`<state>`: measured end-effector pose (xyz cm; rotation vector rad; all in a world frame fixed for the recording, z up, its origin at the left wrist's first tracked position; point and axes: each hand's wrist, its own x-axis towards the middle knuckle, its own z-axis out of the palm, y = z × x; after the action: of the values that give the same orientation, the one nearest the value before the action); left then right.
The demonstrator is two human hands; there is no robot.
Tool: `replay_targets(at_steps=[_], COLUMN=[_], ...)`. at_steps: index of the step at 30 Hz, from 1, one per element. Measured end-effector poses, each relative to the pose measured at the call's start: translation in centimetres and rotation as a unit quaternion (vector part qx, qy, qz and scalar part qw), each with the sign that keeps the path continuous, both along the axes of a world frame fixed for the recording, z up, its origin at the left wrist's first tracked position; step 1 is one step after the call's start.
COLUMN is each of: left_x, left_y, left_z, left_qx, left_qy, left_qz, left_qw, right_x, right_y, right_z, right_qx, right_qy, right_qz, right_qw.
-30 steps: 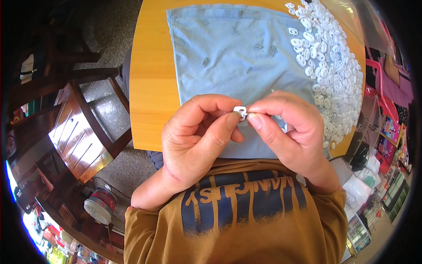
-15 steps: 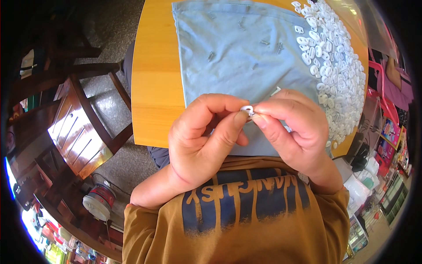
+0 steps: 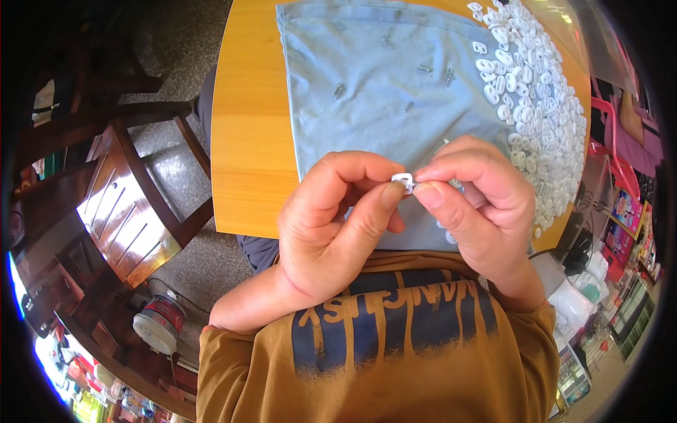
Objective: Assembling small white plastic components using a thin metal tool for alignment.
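Note:
Between the thumb and forefinger of my left hand (image 3: 335, 222) is a small white plastic piece (image 3: 403, 178) with an oval hole. My right hand (image 3: 485, 201) pinches a tiny metal spring (image 3: 416, 185) against the piece's right side. The fingertips cover most of the spring, so how far it sits inside cannot be made out. Both hands are raised over the near part of a light blue cloth (image 3: 367, 127). Several loose coil springs (image 3: 338, 91) lie on that cloth beyond my hands. White bits partly show behind my right hand.
A large heap of similar white plastic pieces (image 3: 536, 106) covers the right side of the wooden table (image 3: 247, 141). Clear plastic sheeting (image 3: 564, 28) is at the far right corner. A wooden chair (image 3: 127, 204) stands on the left. Another person's arm (image 3: 631, 116) shows at the right edge.
Both hands have shifted slightly right with the white piece and the spring. The piece has turned a little in my left fingers, and my right fingertips sit slightly farther from it.

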<state>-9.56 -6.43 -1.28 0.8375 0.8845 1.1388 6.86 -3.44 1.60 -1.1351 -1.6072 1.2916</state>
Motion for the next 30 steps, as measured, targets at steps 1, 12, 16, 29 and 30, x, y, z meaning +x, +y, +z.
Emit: replay_targets(at_steps=[1, 12, 16, 29, 30], left_x=[0.2, 0.8, 0.7, 0.4, 0.1], left_y=[0.0, -0.4, -0.4, -1.1, -1.3], left_z=[0.1, -0.3, -0.1, -0.8, -1.0], left_qx=[0.013, 0.024, -0.006, 0.028, 0.021], left_qy=[0.016, 0.006, -0.038, 0.053, 0.056], left_qz=[0.012, 0.044, 0.040, 0.065, 0.058], left_qw=[1.000, 0.999, 0.998, 0.996, 0.997], right_x=[-0.2, -1.4, -1.2, -2.1, -2.2], right_y=[-0.1, -1.5, -1.4, -2.2, -2.2], right_z=[0.1, -1.3, -1.3, -2.4, -2.6], right_qx=[-0.001, -0.059, -0.042, 0.006, 0.011], right_qy=[0.000, 0.118, 0.102, 0.027, 0.026], right_qz=[0.000, -0.064, -0.051, -0.065, -0.055], right_qw=[1.000, 0.989, 0.993, 0.998, 0.998])
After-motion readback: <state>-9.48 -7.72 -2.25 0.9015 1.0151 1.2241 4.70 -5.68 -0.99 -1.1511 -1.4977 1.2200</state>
